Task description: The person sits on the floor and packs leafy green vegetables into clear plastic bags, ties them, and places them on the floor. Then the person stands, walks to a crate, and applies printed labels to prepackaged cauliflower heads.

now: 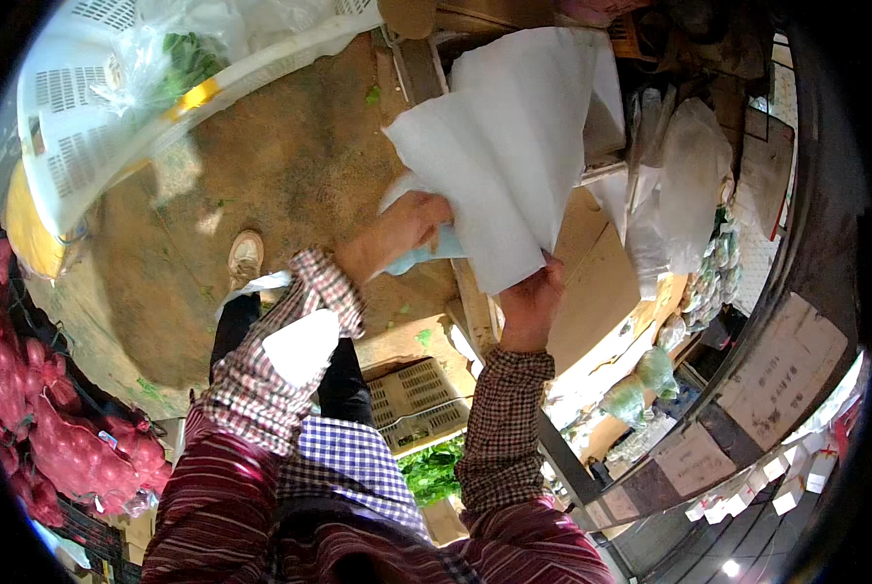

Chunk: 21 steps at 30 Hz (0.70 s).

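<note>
From the head camera, both hands held a stack of large white paper sheets (514, 146) up in front of the person. The left hand (402, 229) was closed on the stack's lower left edge, with something pale blue (426, 255) showing just beneath it; the right hand (531, 297) pinched the stack's bottom corner from below. The sheets fanned apart toward their upper edge. Left of the sheets lay bare dirt floor (280, 165), and beyond that, a white slotted plastic crate (75, 127) holding bagged greens. Far left of the sheets were red mesh sacks (46, 428); below them, a grey crate (416, 399); right of them, a bench with wrapped produce (704, 282). Judging by the loose fan, a sheet could have slipped from the pinch and dropped onto the dirt, since only the lower edge was gripped.
</note>
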{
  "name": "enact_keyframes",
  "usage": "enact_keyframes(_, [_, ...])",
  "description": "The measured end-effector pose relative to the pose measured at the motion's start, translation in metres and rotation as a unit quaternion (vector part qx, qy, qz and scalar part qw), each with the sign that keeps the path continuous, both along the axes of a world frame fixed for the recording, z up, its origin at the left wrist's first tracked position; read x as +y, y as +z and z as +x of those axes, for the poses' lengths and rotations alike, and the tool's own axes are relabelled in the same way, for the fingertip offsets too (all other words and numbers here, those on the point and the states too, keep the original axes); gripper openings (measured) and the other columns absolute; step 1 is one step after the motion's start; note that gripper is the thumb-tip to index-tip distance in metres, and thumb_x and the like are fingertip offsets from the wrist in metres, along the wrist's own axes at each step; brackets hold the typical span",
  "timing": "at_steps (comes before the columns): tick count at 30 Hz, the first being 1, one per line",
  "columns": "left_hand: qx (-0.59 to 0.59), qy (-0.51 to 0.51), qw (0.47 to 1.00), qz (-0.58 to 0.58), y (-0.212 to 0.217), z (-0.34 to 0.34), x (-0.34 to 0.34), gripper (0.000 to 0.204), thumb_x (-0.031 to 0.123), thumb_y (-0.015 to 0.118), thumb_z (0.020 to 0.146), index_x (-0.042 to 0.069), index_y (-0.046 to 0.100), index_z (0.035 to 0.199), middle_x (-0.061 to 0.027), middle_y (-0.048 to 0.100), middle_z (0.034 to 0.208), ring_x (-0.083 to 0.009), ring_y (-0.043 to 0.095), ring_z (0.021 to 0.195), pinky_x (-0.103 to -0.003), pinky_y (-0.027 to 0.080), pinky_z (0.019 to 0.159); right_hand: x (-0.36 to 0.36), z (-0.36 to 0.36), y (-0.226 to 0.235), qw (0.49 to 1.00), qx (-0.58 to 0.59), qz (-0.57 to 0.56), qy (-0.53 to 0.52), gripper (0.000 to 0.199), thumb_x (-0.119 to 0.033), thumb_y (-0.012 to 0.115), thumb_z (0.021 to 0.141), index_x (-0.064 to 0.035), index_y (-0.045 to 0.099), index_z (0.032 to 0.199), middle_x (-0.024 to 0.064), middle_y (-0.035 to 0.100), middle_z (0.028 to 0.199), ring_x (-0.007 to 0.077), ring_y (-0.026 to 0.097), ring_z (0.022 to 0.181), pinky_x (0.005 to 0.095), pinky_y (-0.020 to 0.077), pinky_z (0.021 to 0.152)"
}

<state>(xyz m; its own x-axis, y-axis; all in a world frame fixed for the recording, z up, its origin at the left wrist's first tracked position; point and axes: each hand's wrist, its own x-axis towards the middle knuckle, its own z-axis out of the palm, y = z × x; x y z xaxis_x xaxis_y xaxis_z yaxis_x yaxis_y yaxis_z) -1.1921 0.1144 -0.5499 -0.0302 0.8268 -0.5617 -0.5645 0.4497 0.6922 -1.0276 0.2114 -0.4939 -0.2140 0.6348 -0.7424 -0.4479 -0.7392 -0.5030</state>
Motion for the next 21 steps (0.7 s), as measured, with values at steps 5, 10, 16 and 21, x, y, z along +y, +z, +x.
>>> enact_keyframes(5, [-0.154,0.074,0.985,0.021,0.007,0.016,0.023,0.027,0.02,0.053,0.083,-0.001,0.055,0.099,-0.0049,0.06,0.084,-0.0079,0.054,0.071,-0.02,0.043,0.065,0.006,0.029,-0.007,0.98,0.172,-0.064,0.073,0.027,-0.008,0.053,0.073,0.0018,0.05,0.098,0.0103,0.055,0.097,0.016,0.053,0.079,0.0316,0.0463,0.068])
enact_keyframes(10, [-0.103,0.122,0.985,0.066,0.008,0.027,0.019,0.024,0.016,0.056,0.081,0.0,0.057,0.098,-0.004,0.061,0.085,-0.0082,0.055,0.075,-0.022,0.045,0.068,-0.007,0.016,0.007,0.835,-0.412,0.27,0.244,0.024,-0.011,0.06,0.072,-0.0005,0.053,0.092,0.0091,0.057,0.088,0.0149,0.051,0.07,0.0298,0.0422,0.063])
enact_keyframes(16, [-0.053,0.112,0.991,0.054,0.019,0.02,0.014,0.022,0.018,0.056,0.081,-0.001,0.06,0.093,-0.0041,0.06,0.081,-0.0082,0.052,0.072,-0.023,0.043,0.065,0.009,-0.031,0.033,0.479,-0.453,0.564,0.498,0.017,-0.009,0.064,0.069,-0.001,0.058,0.082,0.011,0.057,0.08,0.0221,0.055,0.074,0.0284,0.0433,0.064])
enact_keyframes(21, [0.008,0.1,0.992,0.07,0.009,0.017,0.01,0.021,0.018,0.058,0.079,-0.001,0.061,0.085,-0.0034,0.057,0.073,-0.008,0.048,0.064,-0.022,0.04,0.058,0.008,-0.041,0.022,0.526,-0.366,0.501,0.582,0.014,-0.006,0.06,0.069,0.0006,0.057,0.081,0.013,0.057,0.075,0.0243,0.056,0.061,0.0306,0.0444,0.056])
